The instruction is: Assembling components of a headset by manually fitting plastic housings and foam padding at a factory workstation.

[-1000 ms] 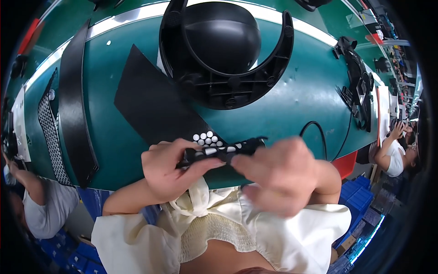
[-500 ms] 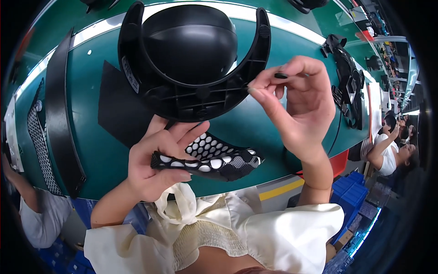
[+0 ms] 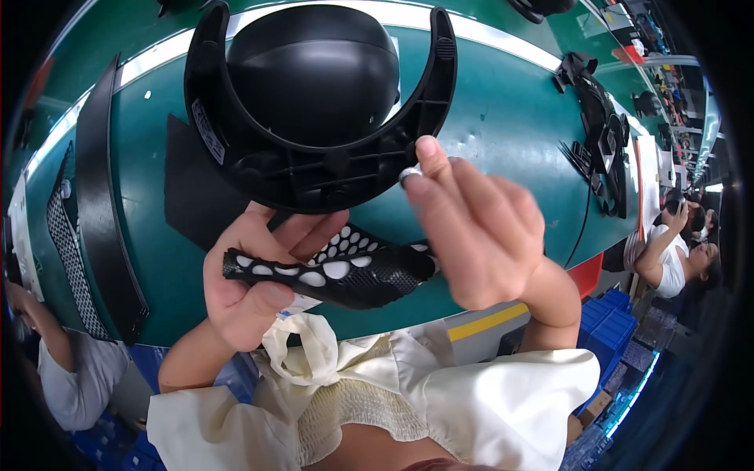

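My left hand [image 3: 243,275] is closed around a curved black perforated strip [image 3: 357,275], whose round holes show white. The strip bends back on itself, and its right end passes behind my right hand [image 3: 483,235]. That hand is closed, thumb and fingers together near the right side of a black U-shaped plastic frame [image 3: 330,177]. Whatever its fingertips hold, if anything, is too small to make out. The ribbed frame stands just beyond my left fingers, with a glossy black rounded shell [image 3: 314,74] inside its curve. Beneath the frame lies a flat black sheet [image 3: 196,184].
On the green table [image 3: 503,118], a long black curved panel [image 3: 106,204] and another perforated strip [image 3: 67,243] lie at left. Black straps and parts [image 3: 601,133] are heaped at right. Blue crates [image 3: 605,330] stand below the right edge. Other people sit on both sides.
My right hand has turned over and moved down and left toward the strip, its fingers closing in. The strip, held in my left hand, has shifted slightly left.
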Tool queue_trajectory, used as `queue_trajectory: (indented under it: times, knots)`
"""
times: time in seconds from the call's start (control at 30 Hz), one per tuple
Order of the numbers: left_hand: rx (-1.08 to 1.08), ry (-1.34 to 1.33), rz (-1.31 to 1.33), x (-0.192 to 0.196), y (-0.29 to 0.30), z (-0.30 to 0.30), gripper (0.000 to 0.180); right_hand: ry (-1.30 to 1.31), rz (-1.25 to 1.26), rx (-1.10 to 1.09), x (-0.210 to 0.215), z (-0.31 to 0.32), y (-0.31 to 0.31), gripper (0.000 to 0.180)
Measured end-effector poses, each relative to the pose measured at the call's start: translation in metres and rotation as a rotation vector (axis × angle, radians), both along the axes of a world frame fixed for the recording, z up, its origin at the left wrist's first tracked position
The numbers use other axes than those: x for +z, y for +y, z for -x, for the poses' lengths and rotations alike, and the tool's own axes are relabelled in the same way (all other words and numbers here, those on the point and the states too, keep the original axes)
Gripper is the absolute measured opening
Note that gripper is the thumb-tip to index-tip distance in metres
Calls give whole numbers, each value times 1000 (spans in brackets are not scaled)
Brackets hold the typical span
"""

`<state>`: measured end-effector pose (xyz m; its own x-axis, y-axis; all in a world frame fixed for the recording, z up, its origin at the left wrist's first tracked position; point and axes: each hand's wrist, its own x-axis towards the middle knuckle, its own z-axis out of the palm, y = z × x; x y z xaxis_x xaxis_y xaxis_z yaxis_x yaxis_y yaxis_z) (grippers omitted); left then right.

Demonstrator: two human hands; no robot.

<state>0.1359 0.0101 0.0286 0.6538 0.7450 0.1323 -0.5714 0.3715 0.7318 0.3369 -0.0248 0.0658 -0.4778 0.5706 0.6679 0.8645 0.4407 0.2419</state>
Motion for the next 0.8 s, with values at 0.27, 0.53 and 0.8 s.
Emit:
queue_trajectory:
  times: [0.27,0.53,0.8]
  knots:
    - [-34,64,15,-4,3,12,21,698,565,96,4,-23,-5,45]
    - [-47,11,65,-3,1,12,21,169,148,143,3,-26,8,20]
    - [-131,-72,-26,-4,8,12,15,694,611,246,15,-19,7,12]
